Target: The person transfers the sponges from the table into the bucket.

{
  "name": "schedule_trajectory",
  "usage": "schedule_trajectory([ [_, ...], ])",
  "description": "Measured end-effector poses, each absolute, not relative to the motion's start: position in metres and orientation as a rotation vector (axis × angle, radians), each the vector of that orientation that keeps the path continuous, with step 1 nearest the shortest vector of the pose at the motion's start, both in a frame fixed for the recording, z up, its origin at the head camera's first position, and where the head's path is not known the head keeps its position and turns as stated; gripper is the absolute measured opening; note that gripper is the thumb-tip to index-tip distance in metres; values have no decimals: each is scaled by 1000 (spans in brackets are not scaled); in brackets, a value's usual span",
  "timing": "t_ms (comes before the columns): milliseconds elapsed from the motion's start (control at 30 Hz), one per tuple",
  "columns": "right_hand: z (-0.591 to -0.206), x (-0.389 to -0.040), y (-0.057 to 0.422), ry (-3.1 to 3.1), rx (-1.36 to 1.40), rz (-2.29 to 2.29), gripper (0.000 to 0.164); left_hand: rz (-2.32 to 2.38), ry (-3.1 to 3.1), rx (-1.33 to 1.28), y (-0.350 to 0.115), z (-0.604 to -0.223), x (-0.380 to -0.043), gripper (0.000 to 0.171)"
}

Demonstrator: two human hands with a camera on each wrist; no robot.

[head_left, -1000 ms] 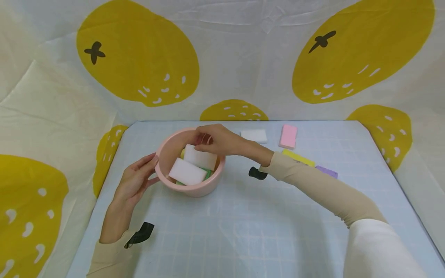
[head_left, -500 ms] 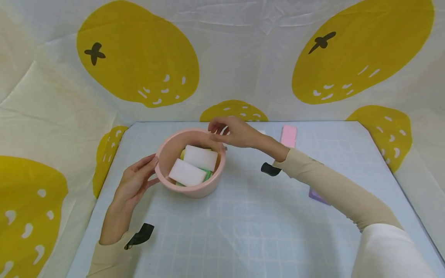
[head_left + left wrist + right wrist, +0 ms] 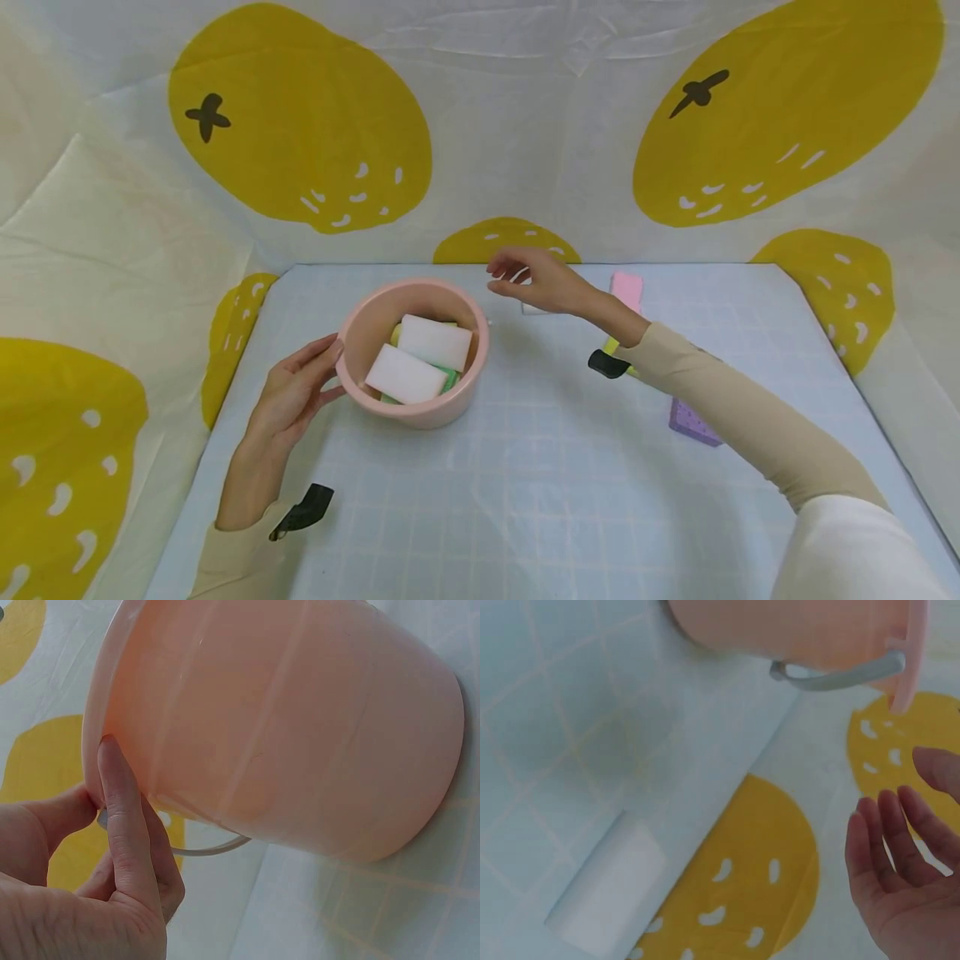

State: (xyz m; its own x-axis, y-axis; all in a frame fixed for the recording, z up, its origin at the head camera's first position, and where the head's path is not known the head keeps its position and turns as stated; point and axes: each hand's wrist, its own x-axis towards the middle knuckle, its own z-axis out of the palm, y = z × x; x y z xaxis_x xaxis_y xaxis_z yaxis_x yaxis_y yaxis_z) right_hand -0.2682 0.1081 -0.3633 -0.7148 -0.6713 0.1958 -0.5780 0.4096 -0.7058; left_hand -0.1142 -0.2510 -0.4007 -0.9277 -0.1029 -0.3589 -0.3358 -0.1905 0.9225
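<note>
My left hand (image 3: 292,396) holds the rim of a pink bucket (image 3: 435,414) on its left side. In the left wrist view, the thumb is at the rim and a finger (image 3: 126,817) lies along the outer wall. Two white sponges (image 3: 406,375) lie on top inside, over yellow and green (image 3: 452,381) pieces mostly hidden beneath. My right hand (image 3: 547,282) is in the air to the right of the bucket, fingers loosely bent and holding nothing. A white sponge (image 3: 611,889) on the table is partly hidden by that hand in the head view.
Right of the white sponge lies a pink sponge (image 3: 627,289). A yellow sponge (image 3: 611,344) is mostly covered by the right forearm, and a purple sponge (image 3: 692,423) shows below it. The bucket's grey handle (image 3: 847,677) hangs at its side. Fruit-printed cloth rises behind the table.
My right hand has left the white sponge in the bucket, come out over the rim and moved right. The left hand and bucket have stayed in place.
</note>
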Motion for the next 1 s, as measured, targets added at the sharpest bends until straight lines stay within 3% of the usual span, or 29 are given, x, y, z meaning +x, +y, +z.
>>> schedule_trajectory([
  [467,-391,-290,136,2572,-1034,-1230,21,2257,1866,-531,-252,-401,-115,65],
  [1000,-418,-310,152,2614,-879,-1195,29,2258,1879,-519,-252,-402,-116,62],
])
